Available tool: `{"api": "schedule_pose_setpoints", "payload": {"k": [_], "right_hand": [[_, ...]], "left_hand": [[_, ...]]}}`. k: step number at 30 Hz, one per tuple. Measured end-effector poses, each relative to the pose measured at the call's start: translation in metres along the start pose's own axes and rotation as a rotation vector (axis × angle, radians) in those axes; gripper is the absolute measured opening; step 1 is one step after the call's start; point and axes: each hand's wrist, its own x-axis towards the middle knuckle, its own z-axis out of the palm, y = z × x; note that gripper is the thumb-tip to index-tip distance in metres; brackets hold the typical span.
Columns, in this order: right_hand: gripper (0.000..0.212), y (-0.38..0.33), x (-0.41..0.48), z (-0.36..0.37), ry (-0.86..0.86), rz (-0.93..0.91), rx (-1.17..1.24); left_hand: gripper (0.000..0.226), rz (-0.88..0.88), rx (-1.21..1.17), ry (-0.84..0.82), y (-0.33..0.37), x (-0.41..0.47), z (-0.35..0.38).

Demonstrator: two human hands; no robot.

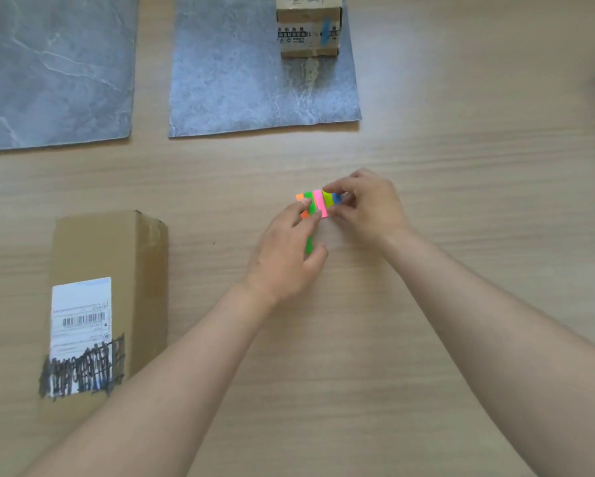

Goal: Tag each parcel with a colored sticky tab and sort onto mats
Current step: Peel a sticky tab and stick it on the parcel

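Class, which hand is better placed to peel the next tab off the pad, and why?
Right, probably. The right hand pinches the upper end of the multicoloured sticky tab pad at its tabs, while the left hand grips the pad lower down, steadying it.

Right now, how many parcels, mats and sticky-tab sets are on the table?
Parcels: 2, small box on right mat, large box off the mats.
Mats: 2, counting left mat.
Sticky-tab set: 1, held by left hand and right hand.
Total: 5
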Motion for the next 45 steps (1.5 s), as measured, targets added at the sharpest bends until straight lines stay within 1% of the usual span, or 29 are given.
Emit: {"api": "schedule_pose_setpoints", "payload": {"k": [3,5,8,12,14,18,22,28,34,38,40,45], "right_hand": [[0.039,-0.003,0.019,-0.012,-0.146,-0.045,-0.099],[0.045,-0.006,0.030,-0.019,-0.224,-0.080,-0.169],[0.044,-0.006,0.038,-0.020,-0.265,-0.106,-0.191],[0.034,-0.003,0.046,-0.020,-0.275,-0.090,-0.163],[0.028,-0.002,0.048,-0.020,-0.273,-0.112,-0.171],[0.014,0.004,0.042,-0.020,-0.216,-0.257,-0.205],[0.007,0.008,0.032,-0.021,-0.191,-0.274,-0.151],[0.012,0.008,0.030,-0.017,-0.147,-0.248,-0.134],[0.023,0.012,0.023,-0.010,-0.104,-0.317,-0.168],[0.017,0.016,0.020,-0.010,-0.067,-0.339,-0.119],[0.018,0.017,0.020,-0.011,-0.057,-0.313,-0.083],[0.018,0.017,0.017,-0.012,-0.048,-0.173,0.043]], "left_hand": [[0.064,0.004,0.148,0.019,0.000,0.001,0.005],[0.062,-0.003,0.191,0.014,0.001,0.001,0.006],[0.056,0.005,0.194,0.035,0.000,0.000,0.008],[0.052,0.030,0.167,0.067,-0.004,-0.002,0.010],[0.051,0.042,0.158,0.080,-0.006,-0.002,0.011],[0.051,0.030,0.149,0.093,-0.005,0.000,0.011],[0.050,0.039,0.206,0.102,-0.002,0.001,0.013],[0.047,0.022,0.298,0.117,-0.001,0.002,0.018],[0.049,0.030,0.313,0.125,0.000,0.002,0.018],[0.051,0.029,0.309,0.125,-0.003,0.001,0.020],[0.052,0.042,0.313,0.138,-0.005,0.000,0.022],[0.056,0.041,0.335,0.148,-0.006,-0.001,0.027]]}}
